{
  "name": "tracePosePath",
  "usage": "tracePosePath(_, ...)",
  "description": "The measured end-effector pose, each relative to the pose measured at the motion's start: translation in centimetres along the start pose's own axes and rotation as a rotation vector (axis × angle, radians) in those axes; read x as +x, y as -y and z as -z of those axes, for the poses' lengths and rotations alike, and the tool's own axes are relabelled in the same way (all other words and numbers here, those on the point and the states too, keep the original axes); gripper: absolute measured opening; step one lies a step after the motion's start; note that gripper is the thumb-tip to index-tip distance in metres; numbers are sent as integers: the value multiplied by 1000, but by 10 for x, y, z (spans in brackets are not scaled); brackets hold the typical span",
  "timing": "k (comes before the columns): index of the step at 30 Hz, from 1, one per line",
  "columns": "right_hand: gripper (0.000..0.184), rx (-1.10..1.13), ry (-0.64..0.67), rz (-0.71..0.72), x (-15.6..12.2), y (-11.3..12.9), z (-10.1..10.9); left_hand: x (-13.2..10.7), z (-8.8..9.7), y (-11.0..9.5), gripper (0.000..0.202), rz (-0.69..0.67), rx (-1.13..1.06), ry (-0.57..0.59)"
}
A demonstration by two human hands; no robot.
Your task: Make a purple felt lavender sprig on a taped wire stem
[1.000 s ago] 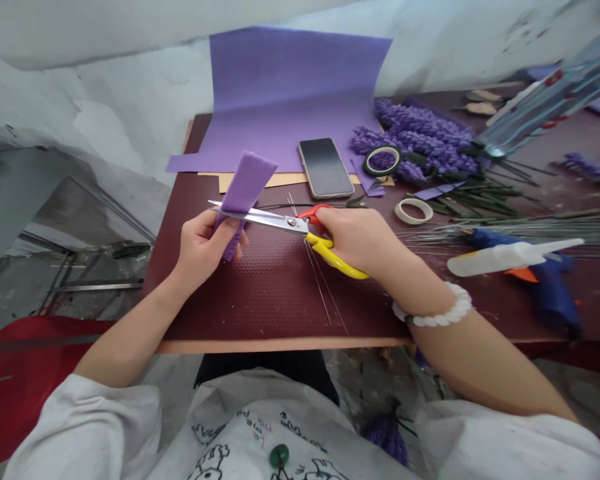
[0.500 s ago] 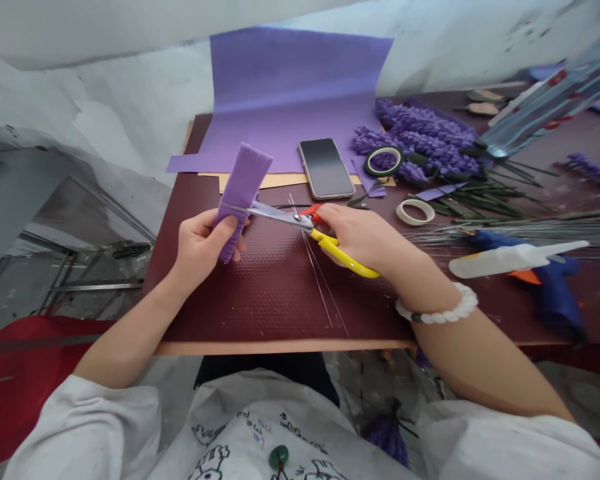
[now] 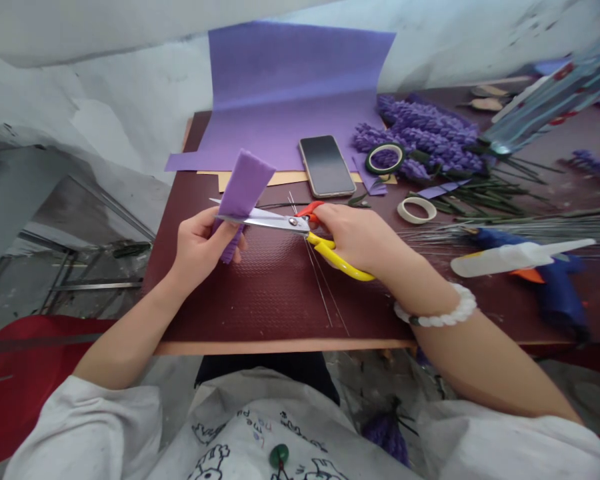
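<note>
Between thumb and fingers, my left hand (image 3: 203, 243) pinches a folded purple paper strip (image 3: 246, 183) near its lower end, where the edge looks cut into a fringe. My right hand (image 3: 353, 233) grips scissors (image 3: 280, 221) with one red and one yellow handle. Their blades are apart and straddle the strip just above my left thumb, one blade in front and one tip poking out behind on the left. Under the scissors, thin wires (image 3: 325, 287) lie on the dark red table (image 3: 270, 300).
Behind my hands are a large purple sheet (image 3: 295, 87) and a phone (image 3: 327, 165). To the right lie purple flower stems (image 3: 425, 133), a green tape roll (image 3: 385, 159), a cream tape roll (image 3: 417, 210), a white glue bottle (image 3: 505, 259) and a blue glue gun (image 3: 555, 287).
The scissors have shifted slightly left and down across the strip, and their blades are wider apart. The strip's upper end leans a little more to the right. My left hand stays nearly in place.
</note>
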State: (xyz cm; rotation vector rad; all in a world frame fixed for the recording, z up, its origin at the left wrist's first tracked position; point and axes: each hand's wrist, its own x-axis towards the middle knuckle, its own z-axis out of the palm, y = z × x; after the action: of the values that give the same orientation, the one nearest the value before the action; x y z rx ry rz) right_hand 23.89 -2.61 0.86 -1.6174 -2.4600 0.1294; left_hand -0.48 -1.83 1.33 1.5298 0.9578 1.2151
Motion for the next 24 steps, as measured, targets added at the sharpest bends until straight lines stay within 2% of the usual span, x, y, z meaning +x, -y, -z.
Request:
tracePosePath(9,33,-124,27,-63,0,4,0,-2,-1,-2,27,5,23,-26)
tracePosePath(17,40,2,-79,116,0,-9,-7,1,0,3,25,-70,-37,-60)
tracePosePath(24,42,-18,-38,30,1,-7,-5,1,2,5,24,-74,18,-31)
